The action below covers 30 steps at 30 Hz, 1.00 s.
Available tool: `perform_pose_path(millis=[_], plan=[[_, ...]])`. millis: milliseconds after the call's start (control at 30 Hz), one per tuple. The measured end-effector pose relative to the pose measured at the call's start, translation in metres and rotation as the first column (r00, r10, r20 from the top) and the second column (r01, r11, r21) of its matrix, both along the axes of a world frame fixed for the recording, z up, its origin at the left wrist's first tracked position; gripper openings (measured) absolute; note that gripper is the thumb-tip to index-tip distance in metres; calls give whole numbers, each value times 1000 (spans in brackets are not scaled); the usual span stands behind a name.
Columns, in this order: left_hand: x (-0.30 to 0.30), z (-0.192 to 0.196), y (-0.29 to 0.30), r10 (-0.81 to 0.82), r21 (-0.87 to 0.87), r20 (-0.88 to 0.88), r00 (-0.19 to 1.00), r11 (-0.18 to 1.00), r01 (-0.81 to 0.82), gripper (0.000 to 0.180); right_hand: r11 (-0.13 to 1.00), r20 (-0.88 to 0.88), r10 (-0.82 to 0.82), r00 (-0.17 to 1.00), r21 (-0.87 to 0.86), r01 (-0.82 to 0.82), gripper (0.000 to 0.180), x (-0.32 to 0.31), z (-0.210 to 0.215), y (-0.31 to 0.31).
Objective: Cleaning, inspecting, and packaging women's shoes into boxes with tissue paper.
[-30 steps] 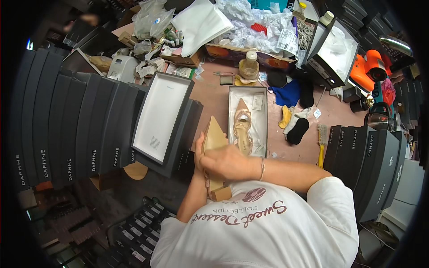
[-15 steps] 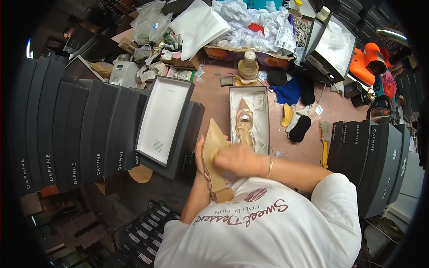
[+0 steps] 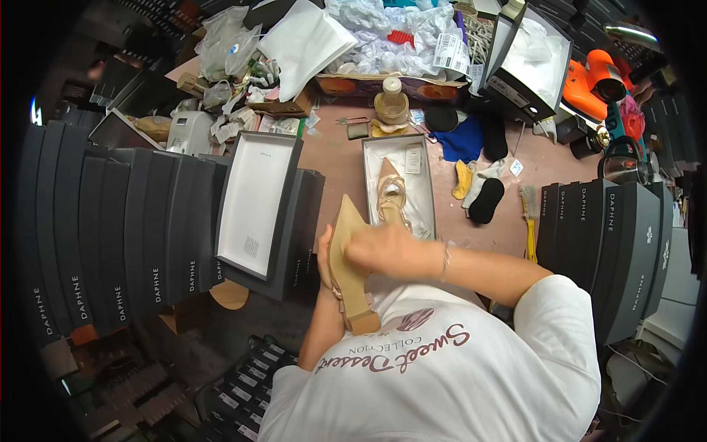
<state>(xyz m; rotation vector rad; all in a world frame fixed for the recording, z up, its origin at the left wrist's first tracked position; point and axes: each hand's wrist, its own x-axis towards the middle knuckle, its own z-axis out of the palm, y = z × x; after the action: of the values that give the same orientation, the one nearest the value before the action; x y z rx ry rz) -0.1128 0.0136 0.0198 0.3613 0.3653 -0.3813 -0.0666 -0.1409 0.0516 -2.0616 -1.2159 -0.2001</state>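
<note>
Grey shoebox row (image 3: 140, 221): long cartons standing side by side; their lower ends fade into the dark fisheye rim.
Shallow box lid (image 3: 258, 199): smooth white interior, dark grey edges, tilted against more grey cartons.
Left hand (image 3: 324, 264): mostly hidden behind the shoe; closed around its left side, with the finger ends out of sight.
Beige pointed-toe shoe (image 3: 349, 283): held between the two hands, sole toward the camera, toe pointing away from the body, block heel near the white T-shirt (image 3: 434, 368); the upper is largely concealed, and the smooth tan sole is partly covered by the right hand.
Right hand (image 3: 387, 252): blurred, fingers curled in over the middle of the sole; whether anything is pinched inside them, I cannot tell.
Strappy beige shoe (image 3: 390, 193): lies just beyond the right hand, which hides its heel end; pointed toe, thin crossing straps.
Open shoebox (image 3: 430, 184): grey-walled rectangle around the strappy shoe, lined in white, near end covered by the right forearm.
Cloths: crumpled yellow (image 3: 462, 179), with a fuzzy black oval pad (image 3: 487, 201) nearby.
Brush (image 3: 528, 202): pale bristles, yellow handle, close to the right-hand grey cartons (image 3: 589, 236).
</note>
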Motion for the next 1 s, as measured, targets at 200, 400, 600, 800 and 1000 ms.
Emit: perform_pose_path(millis=[200, 400, 600, 800, 1000], plan=[[-3, -2, 7, -13, 285, -69, 998, 958, 33, 62, 985, -101, -139, 985, -119, 127, 18, -15, 5, 35], [1, 7, 9, -5, 176, -33, 999, 984, 11, 61, 964, -150, -209, 966, -201, 177, 13, -8, 1, 56], [0, -6, 5, 40, -24, 24, 999, 999, -39, 58, 993, -53, -113, 992, 8, 114, 10, 17, 11, 19], [1, 5, -1, -30, 105, 14, 999, 994, 28, 58, 998, -18, 32, 999, -61, -33, 21, 2, 21, 9], [4, 6, -1, -70, 77, 18, 997, 995, 69, 57, 996, 37, 93, 995, -2, -93, 12, -17, 6, -13]])
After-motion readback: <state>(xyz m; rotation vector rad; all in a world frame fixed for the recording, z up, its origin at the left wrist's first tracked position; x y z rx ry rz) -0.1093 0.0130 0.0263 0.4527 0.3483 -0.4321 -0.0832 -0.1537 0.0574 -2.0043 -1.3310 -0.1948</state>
